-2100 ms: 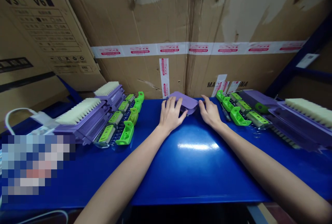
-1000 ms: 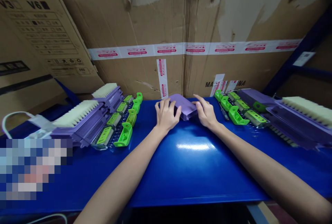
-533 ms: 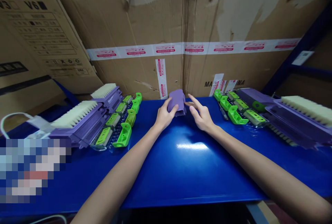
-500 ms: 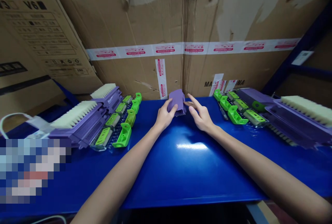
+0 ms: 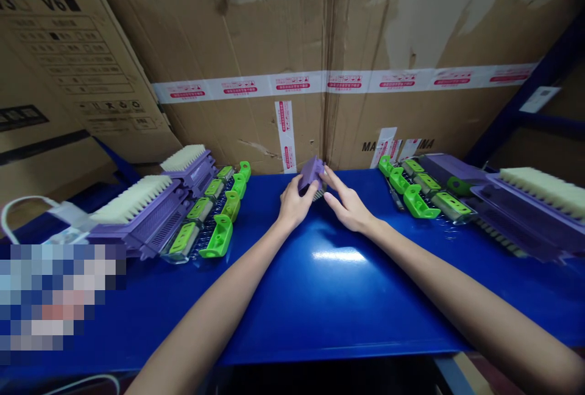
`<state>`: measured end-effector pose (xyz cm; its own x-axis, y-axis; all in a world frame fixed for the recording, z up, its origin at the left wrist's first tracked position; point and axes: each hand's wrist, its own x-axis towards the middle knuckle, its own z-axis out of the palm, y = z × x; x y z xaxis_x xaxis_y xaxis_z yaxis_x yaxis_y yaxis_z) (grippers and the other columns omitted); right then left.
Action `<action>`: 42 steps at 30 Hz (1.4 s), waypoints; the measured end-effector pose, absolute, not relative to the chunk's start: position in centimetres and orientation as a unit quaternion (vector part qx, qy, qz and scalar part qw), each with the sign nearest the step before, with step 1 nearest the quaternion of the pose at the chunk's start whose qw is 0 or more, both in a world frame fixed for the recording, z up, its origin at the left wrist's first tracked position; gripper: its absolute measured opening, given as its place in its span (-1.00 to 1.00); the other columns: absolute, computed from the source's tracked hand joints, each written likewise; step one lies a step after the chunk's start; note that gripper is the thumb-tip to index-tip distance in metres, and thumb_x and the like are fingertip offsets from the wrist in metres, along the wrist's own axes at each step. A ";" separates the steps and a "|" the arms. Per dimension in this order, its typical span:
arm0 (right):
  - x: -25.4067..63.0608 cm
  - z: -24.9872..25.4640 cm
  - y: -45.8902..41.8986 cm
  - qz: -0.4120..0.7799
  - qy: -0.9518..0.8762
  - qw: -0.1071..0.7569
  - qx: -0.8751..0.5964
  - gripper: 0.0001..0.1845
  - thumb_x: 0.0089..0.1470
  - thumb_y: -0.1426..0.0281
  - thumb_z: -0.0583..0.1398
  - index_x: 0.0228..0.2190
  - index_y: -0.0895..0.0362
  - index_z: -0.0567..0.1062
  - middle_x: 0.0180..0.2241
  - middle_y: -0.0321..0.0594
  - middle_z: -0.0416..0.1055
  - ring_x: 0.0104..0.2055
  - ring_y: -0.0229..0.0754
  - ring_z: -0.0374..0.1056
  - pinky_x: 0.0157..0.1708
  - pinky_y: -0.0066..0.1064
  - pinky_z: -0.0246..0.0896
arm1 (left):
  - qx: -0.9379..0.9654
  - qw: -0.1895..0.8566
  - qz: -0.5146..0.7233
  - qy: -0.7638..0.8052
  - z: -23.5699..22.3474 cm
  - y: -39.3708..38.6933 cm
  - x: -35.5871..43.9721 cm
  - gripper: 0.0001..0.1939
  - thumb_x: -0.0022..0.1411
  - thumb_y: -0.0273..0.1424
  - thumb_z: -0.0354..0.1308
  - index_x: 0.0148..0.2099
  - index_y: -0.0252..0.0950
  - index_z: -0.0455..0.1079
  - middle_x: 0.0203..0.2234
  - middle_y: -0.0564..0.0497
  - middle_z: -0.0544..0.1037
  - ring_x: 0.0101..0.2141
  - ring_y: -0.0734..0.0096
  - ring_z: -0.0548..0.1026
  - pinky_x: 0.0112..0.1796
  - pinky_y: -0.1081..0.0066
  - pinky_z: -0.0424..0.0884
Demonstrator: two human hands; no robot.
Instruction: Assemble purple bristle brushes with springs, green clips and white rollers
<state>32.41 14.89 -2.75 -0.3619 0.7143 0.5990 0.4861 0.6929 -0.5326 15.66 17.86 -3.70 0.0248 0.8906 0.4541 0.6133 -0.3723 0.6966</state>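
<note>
Tilted up near the back of the blue table, a purple plastic brush (image 5: 309, 175) is gripped by my left hand (image 5: 293, 203), its thumb pressed across the near side. Pale bristles show at the brush's lower right edge. My right hand (image 5: 347, 205) is on the brush's other side, fingers stretched out and apart; its fingertips appear to touch the right edge. The underside of the brush and some left fingertips are hidden.
Purple brushes with cream bristles (image 5: 134, 200) stand at left, beside green clips (image 5: 218, 235) and clear-wrapped green-topped blocks (image 5: 186, 239). More green clips (image 5: 418, 203) and a purple bristled brush (image 5: 543, 191) lie at right. A cardboard box (image 5: 237, 120) backs the blue table (image 5: 338, 303).
The purple brush has been turned from lying flat to tilted on edge, and bristles now show. My left hand has changed its grip; my right fingers have closed in on the brush.
</note>
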 end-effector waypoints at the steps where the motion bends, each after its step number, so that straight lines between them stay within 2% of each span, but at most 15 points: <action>1: 32.5 -2.9 15.1 0.116 -0.817 0.422 -0.376 -0.32 0.25 0.16 -0.05 0.31 0.08 -0.09 0.27 -0.06 0.07 0.30 -0.08 0.02 0.27 -0.02 -0.05 | 0.686 0.170 0.452 0.544 -3.6 17.9 15.6 -0.50 0.28 -0.03 -0.04 0.10 -0.23 0.32 -0.07 -0.12 0.54 -0.04 0.18 0.49 0.01 0.18 0.33; 8: 33.2 -4.0 16.1 0.082 -0.813 0.383 -0.431 -0.29 0.23 0.19 -0.02 0.31 0.14 -0.10 0.24 0.04 0.13 0.28 0.01 0.06 0.22 0.05 0.02 | 0.645 0.221 0.474 0.558 -3.1 17.8 15.5 -0.57 0.30 -0.10 -0.05 0.04 -0.24 0.36 -0.17 -0.09 0.60 -0.13 0.18 0.54 -0.04 0.19 0.37; 15: 33.2 -4.0 16.1 0.083 -0.822 0.369 -0.426 -0.27 0.20 0.19 0.01 0.30 0.11 -0.08 0.26 0.00 0.09 0.28 0.03 0.07 0.21 0.04 0.03 | 0.645 0.218 0.462 0.568 -2.5 17.3 15.6 -0.62 0.32 -0.17 -0.08 0.00 -0.25 0.39 -0.19 -0.09 0.60 -0.14 0.15 0.54 -0.03 0.14 0.36; 22: 33.2 -3.8 15.9 0.092 -0.827 0.353 -0.427 -0.29 0.21 0.23 0.01 0.30 0.12 -0.08 0.19 -0.01 0.22 0.24 0.01 0.15 0.20 0.04 0.06 | 0.642 0.211 0.521 0.521 -3.0 18.4 14.7 -0.69 0.18 -0.26 0.12 -0.09 -0.31 0.46 -0.15 -0.11 0.58 -0.12 0.24 0.53 -0.04 0.29 0.40; 28: 33.2 -3.7 15.8 0.087 -0.836 0.336 -0.425 -0.32 0.22 0.25 0.00 0.29 0.15 -0.05 0.17 0.00 0.25 0.22 0.03 0.16 0.16 0.03 0.09 | 0.674 0.207 0.515 0.488 -2.7 19.0 13.4 -0.71 0.18 -0.33 0.11 -0.09 -0.32 0.48 -0.13 -0.10 0.57 -0.13 0.29 0.53 -0.06 0.35 0.41; 36: 33.0 -3.7 15.9 0.044 -0.829 0.368 -0.419 -0.41 0.22 0.31 0.01 0.24 0.20 0.09 0.10 0.01 0.34 0.15 0.00 0.24 0.14 -0.02 0.11 | 0.750 0.074 0.443 0.486 -2.5 18.7 12.9 -0.69 0.20 -0.41 0.03 -0.02 -0.29 0.43 -0.09 -0.07 0.56 -0.07 0.27 0.50 0.00 0.29 0.35; 42: 33.0 -3.9 15.9 0.043 -0.835 0.356 -0.417 -0.47 0.20 0.32 0.01 0.15 0.27 0.23 0.13 0.08 0.29 0.17 -0.01 0.21 0.17 -0.09 0.12 | 0.787 -0.043 0.401 0.466 -2.5 18.3 13.1 -0.66 0.27 -0.43 -0.06 0.04 -0.31 0.38 -0.08 -0.09 0.55 -0.06 0.23 0.49 -0.03 0.24 0.32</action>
